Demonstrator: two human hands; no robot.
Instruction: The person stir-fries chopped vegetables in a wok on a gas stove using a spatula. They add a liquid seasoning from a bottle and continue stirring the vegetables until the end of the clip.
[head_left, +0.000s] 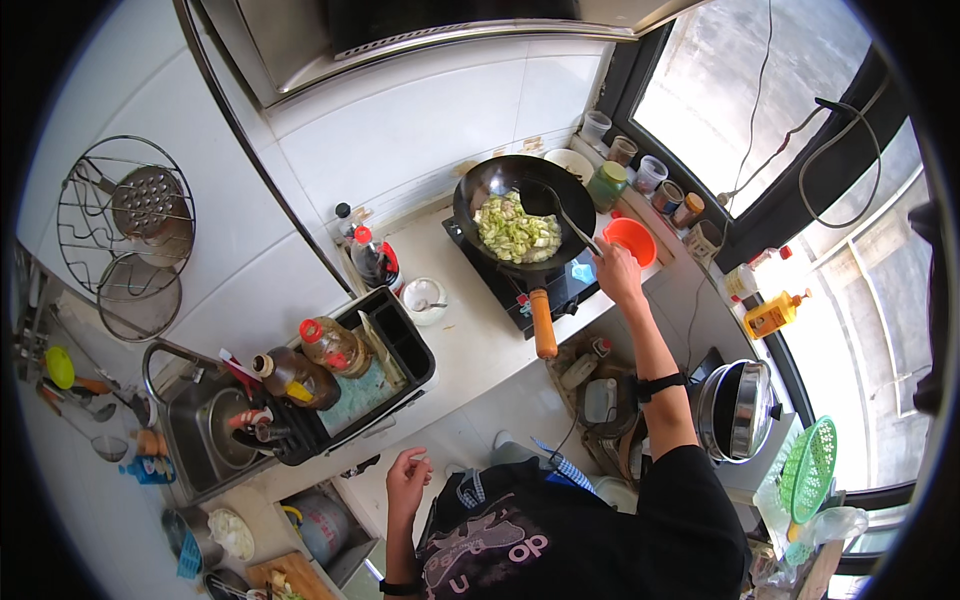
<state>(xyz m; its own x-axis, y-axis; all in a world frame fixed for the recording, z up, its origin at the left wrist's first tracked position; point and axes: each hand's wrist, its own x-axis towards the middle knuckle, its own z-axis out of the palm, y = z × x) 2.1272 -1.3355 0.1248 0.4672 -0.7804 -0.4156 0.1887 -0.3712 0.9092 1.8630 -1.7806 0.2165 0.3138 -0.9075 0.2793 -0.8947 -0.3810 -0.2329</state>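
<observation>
My right hand (619, 268) is closed on the handle of a metal spatula (571, 219), whose head rests in a black wok (581, 202). Chopped pale-green vegetables (517, 229) lie in the wok. The wok stands on a black cooktop (495, 289), its wooden handle (543, 322) pointing towards me. My left hand (409, 476) holds nothing and hangs in front of my body, below the counter's edge, with its fingers loosely curled. Just right of the wok sits an orange-red plastic bowl (631, 240), close to my right hand.
On the counter stand a small white bowl with a spoon (424, 300), sauce bottles (369, 255) and a black organizer (424, 367) holding oil bottles (300, 379). Jars (651, 174) line the window ledge. A steel sink (199, 442) is left; a steel pot (739, 412) is right.
</observation>
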